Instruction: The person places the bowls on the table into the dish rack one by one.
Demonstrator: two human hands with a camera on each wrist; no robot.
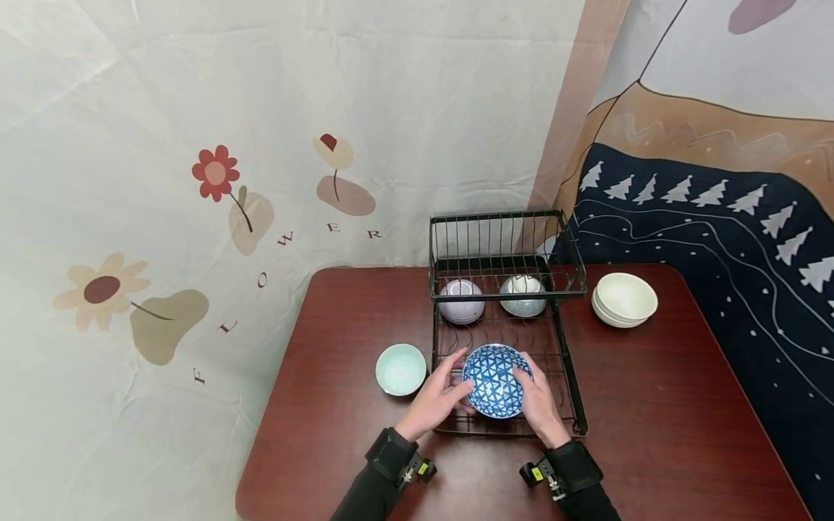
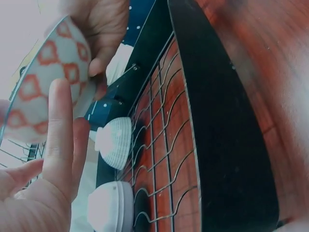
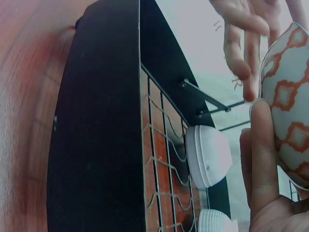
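A bowl (image 1: 497,381), blue triangles inside and orange lattice outside, is held tilted over the front of a black wire dish rack (image 1: 565,362). My right hand (image 1: 539,405) grips its right side, thumb on the inner face and fingers behind. At the opposite side, my left hand (image 1: 438,401) holds the rim, thumb over the edge; its fingers lie along the patterned underside (image 2: 72,72) in the left wrist view. Lilac bowls (image 1: 461,310) and ribbed whitish bowls (image 1: 523,307) stand behind, on the rack's lower level.
Left of the rack sits a mint-green bowl (image 1: 400,370). Stacked cream bowls (image 1: 625,298) stand at the table's back right. The rack's upper basket (image 1: 498,297) overhangs the back of the lower level. A cloth backdrop (image 1: 391,108) hangs behind the reddish-brown table (image 1: 326,405).
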